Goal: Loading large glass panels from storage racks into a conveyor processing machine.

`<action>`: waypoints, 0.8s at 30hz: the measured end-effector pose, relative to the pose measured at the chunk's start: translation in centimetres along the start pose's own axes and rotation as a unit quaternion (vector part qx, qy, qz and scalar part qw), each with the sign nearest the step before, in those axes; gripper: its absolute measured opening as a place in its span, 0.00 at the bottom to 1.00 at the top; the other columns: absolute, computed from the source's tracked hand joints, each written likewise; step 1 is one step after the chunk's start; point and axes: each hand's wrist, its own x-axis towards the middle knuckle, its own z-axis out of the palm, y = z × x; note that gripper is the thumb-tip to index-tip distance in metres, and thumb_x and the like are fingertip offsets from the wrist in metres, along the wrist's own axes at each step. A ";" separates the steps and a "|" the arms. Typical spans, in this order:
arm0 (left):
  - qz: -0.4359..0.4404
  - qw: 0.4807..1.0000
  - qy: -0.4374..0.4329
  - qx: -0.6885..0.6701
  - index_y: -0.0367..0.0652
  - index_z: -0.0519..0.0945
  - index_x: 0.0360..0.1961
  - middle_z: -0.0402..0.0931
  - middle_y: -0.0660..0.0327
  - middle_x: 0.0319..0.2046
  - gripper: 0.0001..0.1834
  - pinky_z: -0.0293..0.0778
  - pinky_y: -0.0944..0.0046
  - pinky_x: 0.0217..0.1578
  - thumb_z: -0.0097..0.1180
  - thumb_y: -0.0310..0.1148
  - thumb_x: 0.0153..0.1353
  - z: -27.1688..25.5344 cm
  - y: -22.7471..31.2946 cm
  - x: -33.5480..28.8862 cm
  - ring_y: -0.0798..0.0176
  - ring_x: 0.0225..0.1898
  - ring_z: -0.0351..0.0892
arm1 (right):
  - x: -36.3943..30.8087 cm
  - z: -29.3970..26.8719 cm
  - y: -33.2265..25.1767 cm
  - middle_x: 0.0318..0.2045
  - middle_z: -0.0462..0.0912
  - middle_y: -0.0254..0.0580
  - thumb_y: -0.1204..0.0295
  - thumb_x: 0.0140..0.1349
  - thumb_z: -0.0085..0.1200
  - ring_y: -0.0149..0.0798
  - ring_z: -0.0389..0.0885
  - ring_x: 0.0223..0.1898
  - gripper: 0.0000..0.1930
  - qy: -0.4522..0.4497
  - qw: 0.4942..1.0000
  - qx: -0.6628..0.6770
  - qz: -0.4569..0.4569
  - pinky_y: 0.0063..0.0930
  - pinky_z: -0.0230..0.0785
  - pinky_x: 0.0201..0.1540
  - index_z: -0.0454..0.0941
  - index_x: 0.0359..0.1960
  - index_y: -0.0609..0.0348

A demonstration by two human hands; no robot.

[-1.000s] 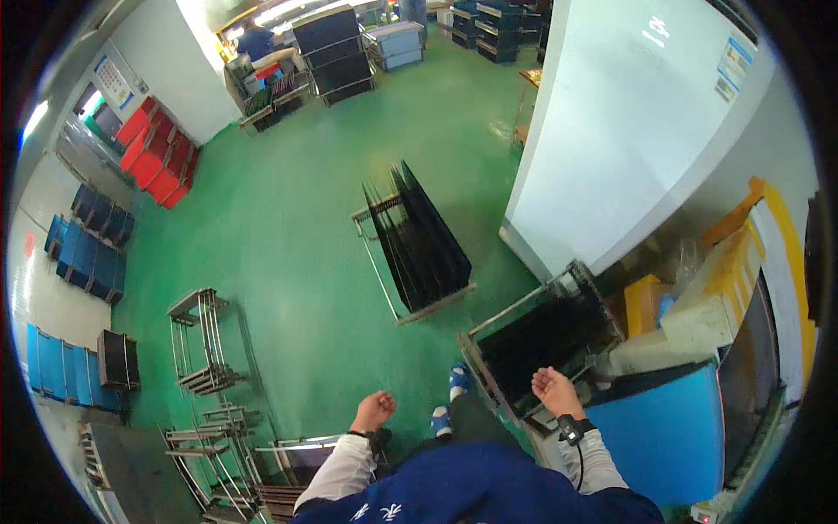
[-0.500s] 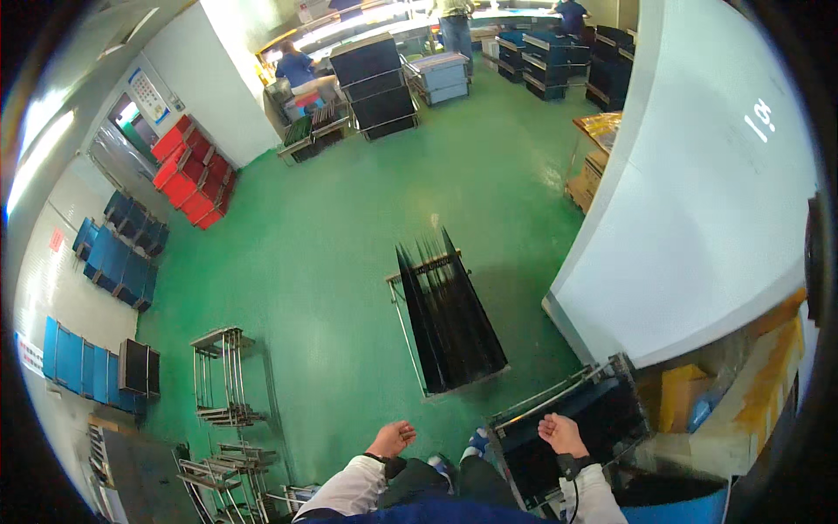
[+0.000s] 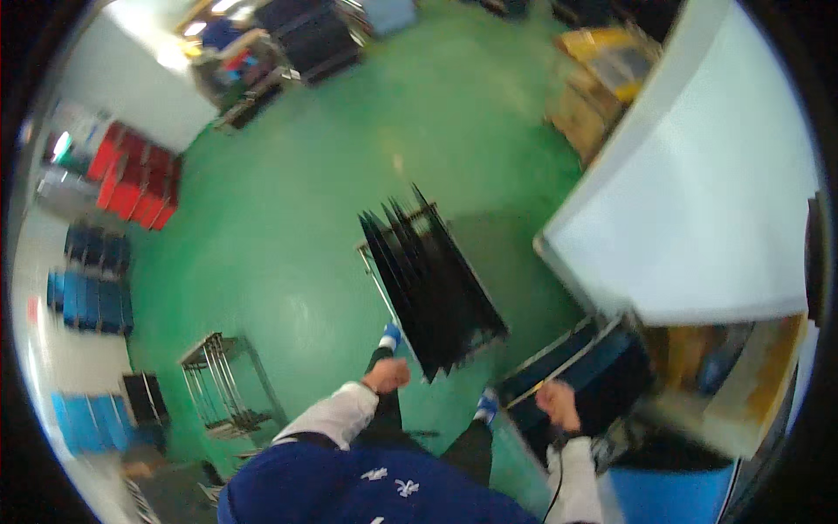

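My left hand [image 3: 387,375] is curled closed with nothing visible in it, above my left leg and just left of the near end of a metal rack. That rack [image 3: 374,278] stands on the floor and holds several upright black sheets [image 3: 436,297], whose far edges fan apart. My right hand [image 3: 557,403] is also curled closed, over a black bin [image 3: 602,371] with a metal rail at my right. Motion blurs it slightly, and I cannot tell whether it touches the bin. Nothing shows in its fingers.
A bare metal rack [image 3: 225,384] stands at the left. Red bins [image 3: 135,179] and blue bins [image 3: 96,301] line the left wall. A white partition [image 3: 681,210] rises at the right, with cardboard boxes [image 3: 589,113] beyond it. A blue container [image 3: 672,493] is near right.
My view has tilted down and turned. My left foot has stepped forward beside the rack of black sheets, and my feet are wider apart. Both hands stay curled.
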 end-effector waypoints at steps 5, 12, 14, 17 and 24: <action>-0.073 0.964 0.176 0.187 0.43 0.74 0.34 0.72 0.64 0.25 0.07 0.73 0.66 0.31 0.56 0.33 0.60 -3.5 10.8 4.6 0.66 0.27 0.73 | 4.2 3.6 0.6 0.27 0.81 0.36 0.65 0.60 0.56 0.31 0.80 0.26 0.07 0.135 0.959 0.108 0.226 0.23 0.67 0.23 0.76 0.31 0.52; -0.025 0.928 0.355 0.112 0.37 0.69 0.54 0.75 0.53 0.45 0.19 0.74 0.54 0.47 0.52 0.36 0.66 -11.7 17.1 9.6 0.53 0.42 0.77 | 20.3 5.1 5.7 0.38 0.83 0.47 0.63 0.60 0.57 0.40 0.79 0.43 0.17 0.062 0.971 0.015 0.230 0.31 0.69 0.47 0.80 0.39 0.67; -0.025 0.932 0.345 0.108 0.38 0.70 0.56 0.75 0.55 0.50 0.21 0.72 0.50 0.52 0.53 0.37 0.66 -15.2 16.7 11.1 0.53 0.47 0.77 | 25.0 5.7 8.5 0.43 0.82 0.46 0.61 0.60 0.59 0.39 0.78 0.47 0.20 0.025 0.972 -0.017 0.235 0.31 0.68 0.51 0.78 0.43 0.68; -0.015 0.938 0.322 0.124 0.39 0.71 0.57 0.75 0.57 0.53 0.22 0.71 0.51 0.54 0.55 0.37 0.65 -20.6 15.0 14.2 0.56 0.52 0.76 | 30.3 7.5 13.3 0.49 0.80 0.47 0.60 0.61 0.59 0.41 0.78 0.48 0.26 -0.008 0.982 -0.009 0.187 0.32 0.68 0.52 0.73 0.53 0.68; -0.031 0.941 0.318 0.114 0.39 0.72 0.56 0.76 0.57 0.52 0.21 0.72 0.53 0.52 0.54 0.38 0.65 -25.8 15.0 14.8 0.56 0.50 0.76 | 36.1 11.7 20.0 0.61 0.71 0.53 0.57 0.62 0.57 0.44 0.71 0.60 0.33 -0.073 0.971 -0.012 0.226 0.33 0.64 0.60 0.64 0.64 0.65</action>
